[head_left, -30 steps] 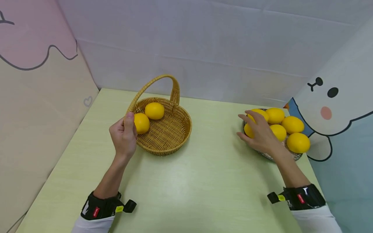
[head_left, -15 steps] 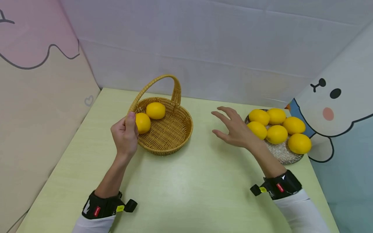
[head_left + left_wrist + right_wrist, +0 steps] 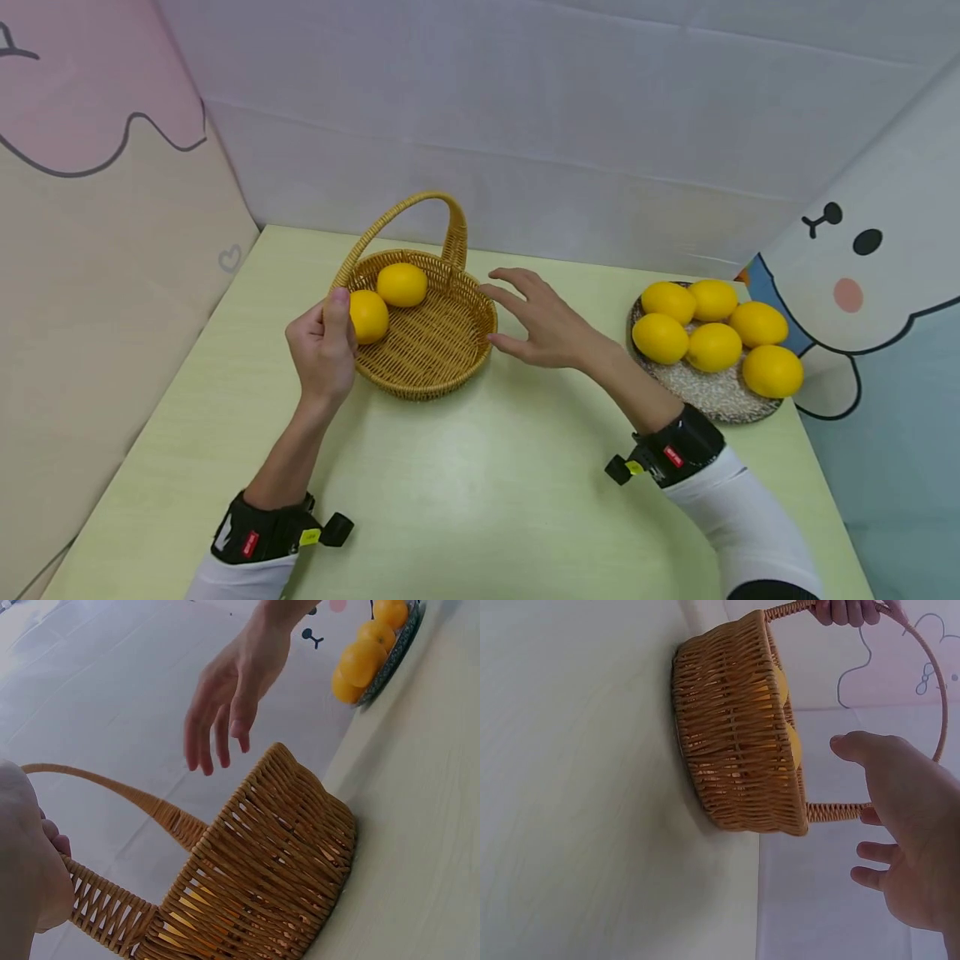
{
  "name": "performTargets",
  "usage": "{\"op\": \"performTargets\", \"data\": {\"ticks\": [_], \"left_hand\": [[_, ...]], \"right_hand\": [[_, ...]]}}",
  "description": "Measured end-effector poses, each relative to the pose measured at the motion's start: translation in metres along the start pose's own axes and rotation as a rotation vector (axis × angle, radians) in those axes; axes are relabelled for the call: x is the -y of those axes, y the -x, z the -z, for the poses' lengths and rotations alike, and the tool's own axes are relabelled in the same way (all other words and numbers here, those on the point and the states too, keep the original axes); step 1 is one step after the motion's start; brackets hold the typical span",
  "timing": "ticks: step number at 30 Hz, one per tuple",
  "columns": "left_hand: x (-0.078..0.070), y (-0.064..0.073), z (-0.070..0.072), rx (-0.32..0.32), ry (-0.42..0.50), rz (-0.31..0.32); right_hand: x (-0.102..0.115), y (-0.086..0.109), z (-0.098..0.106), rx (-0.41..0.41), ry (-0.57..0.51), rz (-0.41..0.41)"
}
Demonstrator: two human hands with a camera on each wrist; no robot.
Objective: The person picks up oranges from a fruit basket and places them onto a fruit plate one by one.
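A woven wicker basket [image 3: 431, 350] stands on the table, its arched handle rising above the rim. My left hand [image 3: 322, 350] grips the near left part of that handle. Inside the basket, toward its left side, lie two lemons, one farther back [image 3: 402, 285] and one nearer [image 3: 369, 317], partly behind the left thumb. Fingers spread, my right hand [image 3: 543, 325] hovers at the basket's right rim. The right wrist view shows this hand [image 3: 907, 817] holding nothing, thumb and fingers apart. Through the weave in the left wrist view, yellow fruit shows low in the basket [image 3: 262, 855].
On the right, a round speckled plate [image 3: 723, 400] carries several lemons [image 3: 714, 347], grouped toward its back and right side. A pale cloth wall [image 3: 525, 200] rises behind the table [image 3: 465, 483]. Printed cartoon panels flank both sides.
My right hand has left the lemons on the plate and travelled left to the basket's right rim with nothing in it. My left hand keeps its grip on the handle.
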State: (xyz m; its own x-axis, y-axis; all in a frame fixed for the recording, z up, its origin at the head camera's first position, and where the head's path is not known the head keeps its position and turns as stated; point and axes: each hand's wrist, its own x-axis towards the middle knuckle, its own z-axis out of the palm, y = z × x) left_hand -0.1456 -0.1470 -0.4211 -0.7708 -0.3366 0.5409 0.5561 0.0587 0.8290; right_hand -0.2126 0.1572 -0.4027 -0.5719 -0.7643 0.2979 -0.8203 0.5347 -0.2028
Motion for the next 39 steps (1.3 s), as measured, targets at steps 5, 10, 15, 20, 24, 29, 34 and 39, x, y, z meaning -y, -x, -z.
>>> {"op": "performTargets", "data": {"ticks": [5,10,15,20,24,29,34,39], "left_hand": [[0.001,0.0,0.0,-0.003,-0.012,-0.007],[0.0,0.0,-0.002,0.002,0.006,-0.006],[0.0,0.0,-0.003,0.004,0.016,-0.015],[-0.001,0.001,-0.002,-0.002,0.0,-0.01],[-0.001,0.001,-0.001,-0.006,0.004,-0.003],[-0.001,0.001,0.0,-0.002,0.011,-0.01],[-0.002,0.002,-0.001,0.011,0.003,-0.022],[-0.002,0.002,-0.002,0.018,0.006,-0.023]], "right_hand": [[0.009,-0.024,-0.003,0.03,0.005,0.029],[0.014,-0.047,-0.007,0.065,0.0,0.03],[0.019,-0.07,-0.014,0.088,0.002,0.04],[0.025,-0.092,-0.02,0.129,0.025,0.06],[0.032,-0.109,-0.025,0.184,0.032,0.047],[0.046,-0.129,-0.032,0.257,0.073,0.054],[0.057,-0.144,-0.042,0.298,0.088,0.089],[0.066,-0.153,-0.05,0.375,0.033,0.044]]}}
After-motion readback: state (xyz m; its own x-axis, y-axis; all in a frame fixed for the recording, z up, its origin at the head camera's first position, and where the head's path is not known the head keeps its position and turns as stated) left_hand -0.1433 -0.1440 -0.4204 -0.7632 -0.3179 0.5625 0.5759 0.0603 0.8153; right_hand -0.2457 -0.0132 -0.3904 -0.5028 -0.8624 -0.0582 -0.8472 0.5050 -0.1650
